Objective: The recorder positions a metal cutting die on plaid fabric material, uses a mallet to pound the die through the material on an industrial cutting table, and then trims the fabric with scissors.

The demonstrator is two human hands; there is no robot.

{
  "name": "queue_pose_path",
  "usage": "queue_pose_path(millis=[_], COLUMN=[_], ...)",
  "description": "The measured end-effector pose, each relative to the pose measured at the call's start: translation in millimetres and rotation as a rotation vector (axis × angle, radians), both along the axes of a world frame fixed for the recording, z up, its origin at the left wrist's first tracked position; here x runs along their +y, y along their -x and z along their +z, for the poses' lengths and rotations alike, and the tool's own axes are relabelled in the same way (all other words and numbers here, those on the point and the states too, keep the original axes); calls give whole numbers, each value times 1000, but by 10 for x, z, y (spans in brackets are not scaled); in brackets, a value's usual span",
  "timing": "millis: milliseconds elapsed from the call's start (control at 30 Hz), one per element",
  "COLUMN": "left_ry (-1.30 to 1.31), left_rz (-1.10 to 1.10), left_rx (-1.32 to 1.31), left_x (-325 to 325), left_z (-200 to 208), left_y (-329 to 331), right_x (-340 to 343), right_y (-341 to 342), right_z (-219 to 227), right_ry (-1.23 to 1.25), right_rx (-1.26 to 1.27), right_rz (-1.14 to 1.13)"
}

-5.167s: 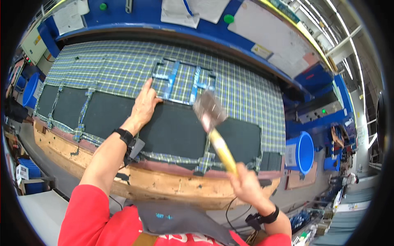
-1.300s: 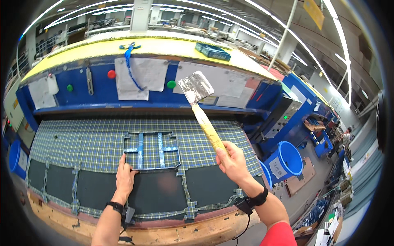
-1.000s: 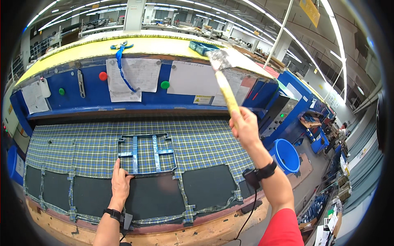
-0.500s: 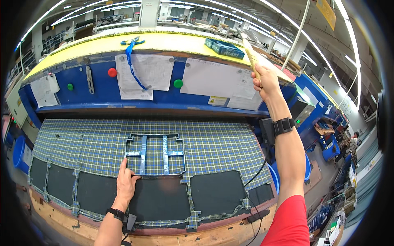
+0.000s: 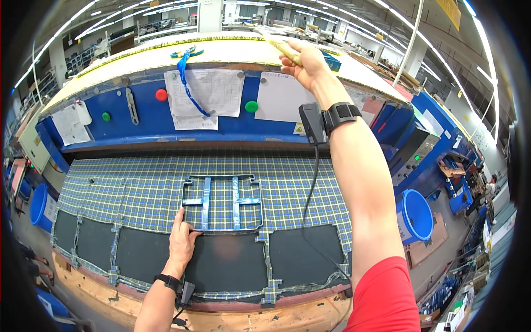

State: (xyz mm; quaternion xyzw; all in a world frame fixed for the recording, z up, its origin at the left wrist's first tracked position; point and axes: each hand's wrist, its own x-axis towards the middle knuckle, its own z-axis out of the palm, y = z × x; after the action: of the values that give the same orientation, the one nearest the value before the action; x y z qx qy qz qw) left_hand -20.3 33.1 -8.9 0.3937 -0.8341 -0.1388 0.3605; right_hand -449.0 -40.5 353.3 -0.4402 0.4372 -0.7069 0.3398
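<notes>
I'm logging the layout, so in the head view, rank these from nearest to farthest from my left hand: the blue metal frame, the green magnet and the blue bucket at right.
1. Blue metal frame: touching the left hand's fingers.
2. Green magnet: up on the blue back panel.
3. Blue bucket: far right, off the table.

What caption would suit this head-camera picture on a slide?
Left hand steadies a blue frame on plaid fabric; right hand raises a yellow-handled mallet overhead.

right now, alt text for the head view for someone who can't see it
The right hand is raised high, holding a yellow hammer handle above the blue press top, while the left hand rests flat by a blue metal cutting frame on plaid fabric. Dark pads line the near edge.
</notes>
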Motion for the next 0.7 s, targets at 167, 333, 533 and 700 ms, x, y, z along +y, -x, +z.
queue_pose_path(millis=[167,333,533,700], left_ry=[-15,114,68,135], left_rz=[-26,-31,-21,-43], left_rx=[-3,-29,-87,-133], left_x=[-109,-172,-115,-75], left_z=[-40,114,25,35], left_y=[-39,-8,-16,-53], right_x=[559,1546,1762,1560], right_y=[-313,-531,-866,-1087], right_z=[-709,-667,-449,-1642], right_ry=[-321,-805,-861,-802], right_rx=[184,937,1339,1301], right_rz=[-54,177,86,39])
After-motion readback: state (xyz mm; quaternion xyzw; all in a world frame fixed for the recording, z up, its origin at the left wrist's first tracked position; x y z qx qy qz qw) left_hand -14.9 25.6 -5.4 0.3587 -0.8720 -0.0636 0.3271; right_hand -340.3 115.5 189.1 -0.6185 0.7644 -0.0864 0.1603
